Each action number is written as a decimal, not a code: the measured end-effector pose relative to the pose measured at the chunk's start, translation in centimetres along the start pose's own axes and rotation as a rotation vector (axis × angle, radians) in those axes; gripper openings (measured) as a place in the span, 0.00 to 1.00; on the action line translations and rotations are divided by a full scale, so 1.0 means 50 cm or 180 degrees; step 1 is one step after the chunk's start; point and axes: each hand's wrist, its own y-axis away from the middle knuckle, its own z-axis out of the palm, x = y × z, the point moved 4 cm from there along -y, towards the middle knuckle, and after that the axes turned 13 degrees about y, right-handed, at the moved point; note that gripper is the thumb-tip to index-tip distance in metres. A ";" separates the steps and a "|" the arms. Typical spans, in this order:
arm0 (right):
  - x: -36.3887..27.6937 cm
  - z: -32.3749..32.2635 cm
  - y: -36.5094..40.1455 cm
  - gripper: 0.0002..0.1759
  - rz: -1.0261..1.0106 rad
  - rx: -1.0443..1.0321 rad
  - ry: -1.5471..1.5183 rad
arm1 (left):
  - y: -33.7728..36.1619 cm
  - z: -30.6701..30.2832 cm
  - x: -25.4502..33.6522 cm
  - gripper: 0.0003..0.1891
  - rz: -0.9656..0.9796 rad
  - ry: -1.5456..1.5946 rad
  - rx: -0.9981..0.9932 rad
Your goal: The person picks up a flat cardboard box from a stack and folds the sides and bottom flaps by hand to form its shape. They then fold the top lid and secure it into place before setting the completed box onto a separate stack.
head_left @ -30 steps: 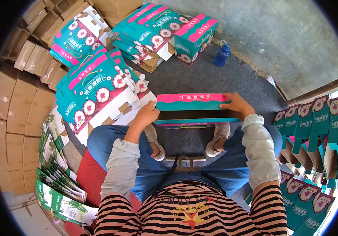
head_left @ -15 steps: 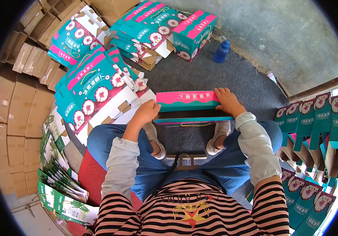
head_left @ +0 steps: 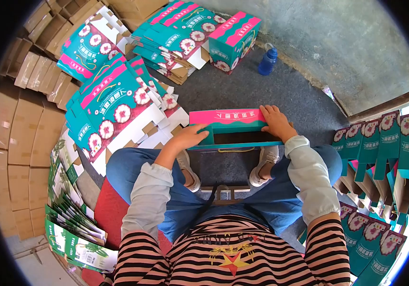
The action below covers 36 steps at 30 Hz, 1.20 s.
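A teal and pink cardboard gift box [head_left: 235,117] stands between my knees, with its opening facing me. My left hand [head_left: 188,137] lies over its left end, fingers stretched out and pressing on a teal end flap [head_left: 207,137] that is folded inward. At the far right corner, my right hand [head_left: 277,123] grips the box wall, thumb on the inner side and fingers over the pink panel. A yellow cord handle [head_left: 235,150] shows along the near side. The box's lower part is hidden from view.
Flattened teal boxes [head_left: 114,102] lie in piles at the left and back. One assembled box [head_left: 233,43] stands beside a blue bottle [head_left: 267,62]. Brown cartons [head_left: 23,128] line the left. Rows of teal boxes [head_left: 376,143] stand at right; green-white packaging [head_left: 83,248] lies lower left.
My left hand has shifted right over the box's left end, its fingers stretching out. A teal flap there is now folded inward. My right hand has stayed in place.
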 end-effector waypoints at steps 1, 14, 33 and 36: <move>-0.001 0.000 -0.001 0.49 0.0013 -0.0008 -0.0001 | -0.006 -0.003 -0.003 0.36 -0.0087 0.0079 -0.0112; 0.002 -0.004 0.001 0.50 0.0026 0.0041 -0.0057 | -0.015 -0.004 -0.011 0.64 -0.0413 -0.1794 0.0423; 0.021 -0.059 0.101 0.55 -0.0134 -0.1768 -0.1964 | -0.025 -0.008 -0.035 0.66 -0.0447 -0.1754 0.0289; 0.014 -0.069 0.116 0.52 -0.0693 -0.1675 -0.1351 | -0.028 -0.007 -0.040 0.66 -0.0351 -0.1740 0.0288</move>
